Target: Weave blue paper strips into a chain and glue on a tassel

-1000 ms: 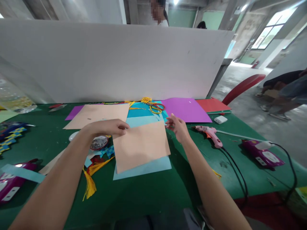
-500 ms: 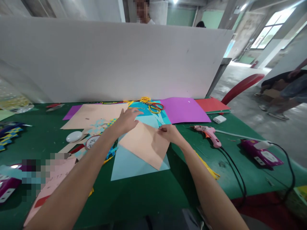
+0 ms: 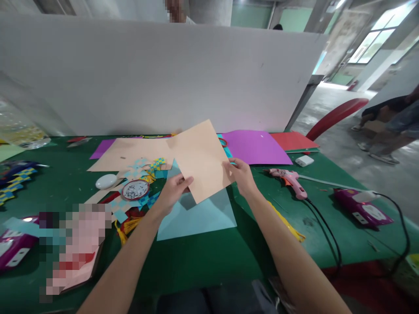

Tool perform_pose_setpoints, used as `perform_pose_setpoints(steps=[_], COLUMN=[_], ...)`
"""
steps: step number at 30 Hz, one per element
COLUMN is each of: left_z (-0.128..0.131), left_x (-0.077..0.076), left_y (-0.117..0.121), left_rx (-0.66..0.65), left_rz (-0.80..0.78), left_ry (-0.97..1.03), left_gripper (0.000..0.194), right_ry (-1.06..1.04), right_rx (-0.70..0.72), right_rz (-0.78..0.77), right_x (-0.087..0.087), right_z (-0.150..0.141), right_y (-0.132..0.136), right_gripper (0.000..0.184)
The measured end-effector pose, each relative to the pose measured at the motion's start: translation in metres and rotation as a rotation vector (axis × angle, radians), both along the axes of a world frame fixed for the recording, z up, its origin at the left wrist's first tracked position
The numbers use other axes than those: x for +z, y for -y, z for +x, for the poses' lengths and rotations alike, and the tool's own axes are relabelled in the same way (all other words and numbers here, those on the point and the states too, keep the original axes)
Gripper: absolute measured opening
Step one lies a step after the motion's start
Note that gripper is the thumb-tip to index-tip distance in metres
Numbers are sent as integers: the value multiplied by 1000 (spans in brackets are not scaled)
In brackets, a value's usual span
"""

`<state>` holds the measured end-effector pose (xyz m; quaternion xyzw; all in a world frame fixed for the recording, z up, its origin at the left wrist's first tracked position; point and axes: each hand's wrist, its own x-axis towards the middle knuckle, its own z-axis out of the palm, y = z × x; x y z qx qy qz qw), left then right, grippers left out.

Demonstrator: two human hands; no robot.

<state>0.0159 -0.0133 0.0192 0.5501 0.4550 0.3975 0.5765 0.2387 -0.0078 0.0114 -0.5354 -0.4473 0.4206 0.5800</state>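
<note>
A peach sheet of paper point(image 3: 204, 161) is raised and tilted above the table between my two hands. My left hand point(image 3: 175, 190) pinches its lower left edge, thumb on top. At its right edge, my right hand point(image 3: 242, 174) grips the paper between thumb and fingers. Under it, a light blue sheet point(image 3: 199, 222) lies flat, partly covered. Behind and to the left is a larger peach sheet point(image 3: 140, 152). Left of my left hand sit blue and peach woven paper pieces point(image 3: 140, 168) and a round container of small beads point(image 3: 135, 189).
To the right lie a pink glue gun point(image 3: 291, 181) with a cable, a purple packet point(image 3: 363, 209), a white adapter point(image 3: 304, 160) and purple paper point(image 3: 257, 148). A white board point(image 3: 163, 78) stands along the table's back. A pink case point(image 3: 81, 248) lies front left.
The peach sheet has come up off the light blue sheet and turned. My left hand has moved from above it to its lower left edge and closed on it; my right hand keeps its grip.
</note>
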Motion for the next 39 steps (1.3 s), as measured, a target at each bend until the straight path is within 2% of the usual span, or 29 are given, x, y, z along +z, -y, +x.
perform_pose_setpoints(steps=[3,8,14,25,33,39], left_z=[1,-5,-9,-5,-9,-12], left_x=[1,-6,-10,-2,1,-3], left_y=[3,-2,-6,-2,0,-3], left_rx=[3,47,43,33,-137,-109], left_rz=[41,111,155,108,11,19], left_ry=[-8,-85,-173,-222,-188,-184], left_gripper=[50,51,47,50,53,57], right_ry=[-22,-22,5,17,10,55], right_rx=[34,137,148,127,84,132], right_rz=[-16,-74,-91,-95,-122,-148], right_x=[-2,-2,-2,-6,-6,-5], right_z=[-1,0,0,-1,-3,-3], right_y=[0,0,1,-2,-2,-1], right_gripper=[34,31,23,22,26,31])
